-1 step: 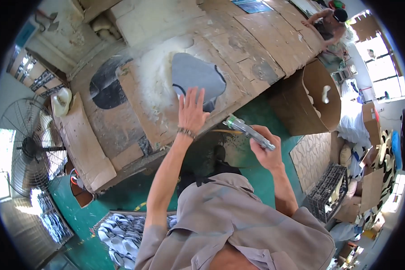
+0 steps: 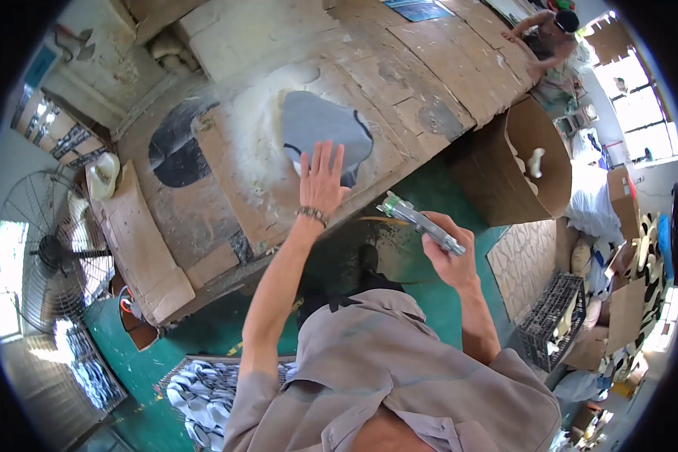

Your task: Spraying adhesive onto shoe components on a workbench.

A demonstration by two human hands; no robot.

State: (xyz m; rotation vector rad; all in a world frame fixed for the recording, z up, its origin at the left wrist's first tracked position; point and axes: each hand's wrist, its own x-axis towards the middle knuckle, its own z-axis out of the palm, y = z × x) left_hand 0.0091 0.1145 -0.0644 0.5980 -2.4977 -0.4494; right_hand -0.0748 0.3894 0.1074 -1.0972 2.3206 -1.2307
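The grey piece (image 2: 325, 135) lies far on the worktable (image 2: 429, 83), pinned by the flat, spread left hand (image 2: 322, 183); the metal tool (image 2: 420, 223) — gripped in the closed right hand (image 2: 448, 252) — is best brought in steadily.

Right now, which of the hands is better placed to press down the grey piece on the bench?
Left. The left hand already lies spread on the grey piece, while the right hand is off the wooden bench, holding a metal tool.
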